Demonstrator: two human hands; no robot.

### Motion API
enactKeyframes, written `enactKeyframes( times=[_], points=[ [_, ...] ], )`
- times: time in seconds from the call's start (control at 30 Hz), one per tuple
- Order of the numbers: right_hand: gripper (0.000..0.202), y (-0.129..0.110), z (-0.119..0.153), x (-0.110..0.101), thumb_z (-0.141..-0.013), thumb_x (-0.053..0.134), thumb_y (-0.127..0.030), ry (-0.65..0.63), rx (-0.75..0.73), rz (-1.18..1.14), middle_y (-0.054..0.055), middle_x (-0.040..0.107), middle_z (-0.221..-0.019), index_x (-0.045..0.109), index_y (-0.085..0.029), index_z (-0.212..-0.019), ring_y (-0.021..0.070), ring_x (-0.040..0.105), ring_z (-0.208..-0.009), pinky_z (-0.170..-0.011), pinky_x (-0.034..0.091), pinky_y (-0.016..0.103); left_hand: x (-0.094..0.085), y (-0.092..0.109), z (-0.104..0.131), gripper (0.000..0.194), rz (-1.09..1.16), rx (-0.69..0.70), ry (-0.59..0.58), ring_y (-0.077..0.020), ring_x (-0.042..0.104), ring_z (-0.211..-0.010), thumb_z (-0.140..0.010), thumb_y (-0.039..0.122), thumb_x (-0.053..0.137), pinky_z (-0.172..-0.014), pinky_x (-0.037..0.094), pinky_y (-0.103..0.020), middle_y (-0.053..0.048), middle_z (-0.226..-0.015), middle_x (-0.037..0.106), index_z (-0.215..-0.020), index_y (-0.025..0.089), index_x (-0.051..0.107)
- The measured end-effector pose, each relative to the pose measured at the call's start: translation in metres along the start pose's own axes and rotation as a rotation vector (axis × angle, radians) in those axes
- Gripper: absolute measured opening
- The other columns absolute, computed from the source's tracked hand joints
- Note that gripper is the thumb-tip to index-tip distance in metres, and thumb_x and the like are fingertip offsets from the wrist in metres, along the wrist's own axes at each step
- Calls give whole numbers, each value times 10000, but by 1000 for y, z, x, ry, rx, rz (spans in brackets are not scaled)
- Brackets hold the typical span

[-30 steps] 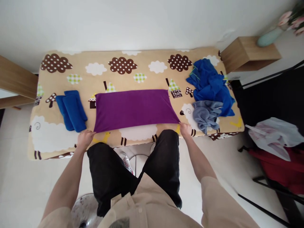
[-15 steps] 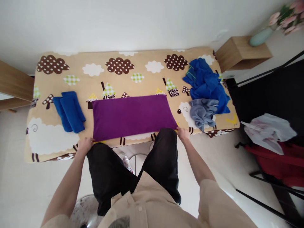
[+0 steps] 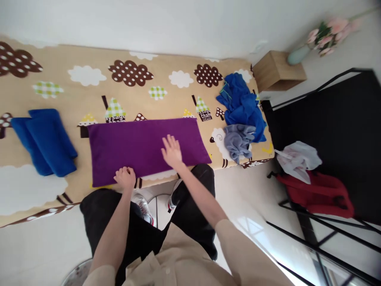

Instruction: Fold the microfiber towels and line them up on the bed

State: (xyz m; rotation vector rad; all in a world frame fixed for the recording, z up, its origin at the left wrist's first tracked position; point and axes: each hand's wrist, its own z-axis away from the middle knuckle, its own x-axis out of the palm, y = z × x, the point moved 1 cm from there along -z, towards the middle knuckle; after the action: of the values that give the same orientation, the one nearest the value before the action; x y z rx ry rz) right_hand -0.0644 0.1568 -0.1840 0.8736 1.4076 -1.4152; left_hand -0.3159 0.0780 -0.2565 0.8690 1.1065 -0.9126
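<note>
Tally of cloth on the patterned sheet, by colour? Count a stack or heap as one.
Purple: 1, the spread cloth
Blue: 2, the folded stack and the crumpled heap
Grey: 1, the bunched cloth
Total: 4
How many cloths each blue lot holds, I can't tell.

Seemingly a room in a home: cloud-and-sheep cover, small wooden wall shelf, vase of pink flowers.

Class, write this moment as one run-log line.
purple cloth: flat; left hand: at its near edge; right hand: open over it; grey cloth: crumpled, at right
</note>
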Motion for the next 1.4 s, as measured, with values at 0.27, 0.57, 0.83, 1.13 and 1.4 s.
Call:
enactKeyframes(
  times=[0.27,0.57,0.83,1.13,1.4],
  points=[
    [570,-40,-10,103,-1079,370,-385,-162,-93,-27,53,150,-1735,316,-232,-1625,254,66,-1616,-1302,81,539,50,-7,-6,318,117,-127,57,-425,508,-1139,-895,300,391,-922,357,-576,-231,-1098,617,-1003,144,646],
    [573,31,-16,87,-1079,343,-432,-154,-94,-1,33,186,-1728,335,-244,-1620,204,104,-1612,-1311,87,478,50,-5,-6,215,209,-156,70,-443,500,-1151,-836,300,462,-942,337,-599,-225,-1073,607,-921,173,614],
    [613,208,-20,41,-1066,228,-364,86,385,192,128,210,-1715,289,-133,-1631,234,128,-1603,-1291,144,523,60,-8,-7,211,179,-160,77,-434,508,-1149,-865,311,448,-946,349,-585,-216,-1073,604,-918,176,601],
    [617,196,-17,39,-1045,248,-313,110,492,210,201,215,-1697,278,-119,-1630,289,145,-1596,-1235,177,662,35,7,-3,332,126,-208,-104,-424,483,-1169,-906,256,406,-962,322,-585,-237,-1146,610,-1062,110,660],
    [604,12,64,110,-1022,270,-287,22,345,23,164,261,-1691,361,-155,-1605,293,145,-1599,-1234,174,665,38,6,1,368,71,-178,-65,-386,521,-1133,-969,271,336,-951,337,-534,-219,-1086,627,-1008,114,667]
  ],
)
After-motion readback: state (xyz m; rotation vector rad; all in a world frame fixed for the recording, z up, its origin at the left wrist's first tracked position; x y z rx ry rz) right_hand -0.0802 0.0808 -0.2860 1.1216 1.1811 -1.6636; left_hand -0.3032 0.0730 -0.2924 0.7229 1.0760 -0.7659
